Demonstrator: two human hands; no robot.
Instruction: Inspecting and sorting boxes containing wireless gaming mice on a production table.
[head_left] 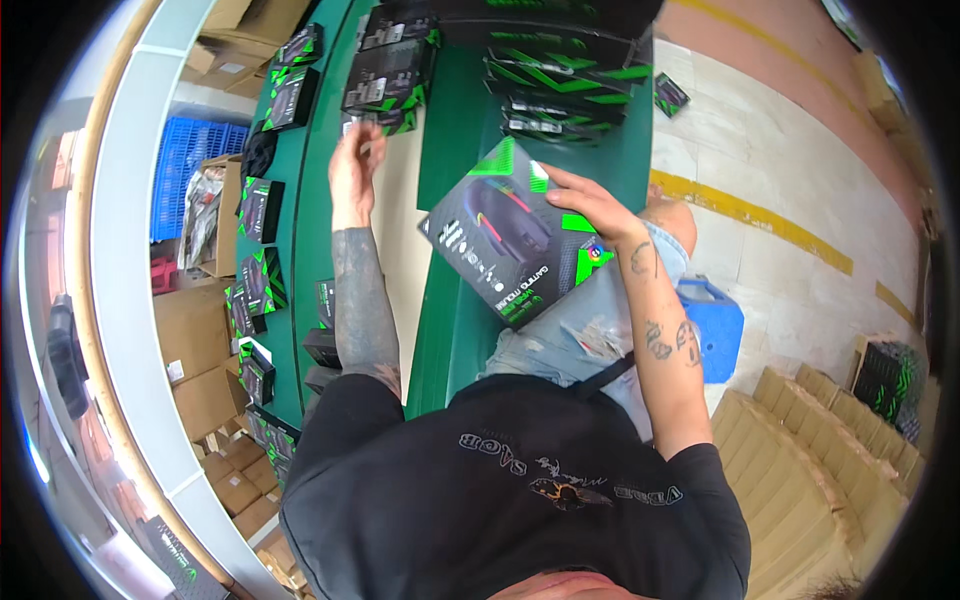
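My right hand (597,208) grips the right edge of a black-and-green mouse box (515,235), its front with a picture of a computer mouse turned up and tilted over my lap. The left hand (358,165) reaches forward to the near end of a stack of similar boxes (385,80). Its fingers are slightly blurred, partly curled and apart, with nothing visible in them. Whether the fingertips touch the stack I cannot tell.
More black-and-green boxes (560,75) stand in a row ahead on the green surface. Others lie along the green bench (312,190) to the left. A blue stool (708,330) and brown cartons (800,470) are at my right. One box (671,95) lies on the floor.
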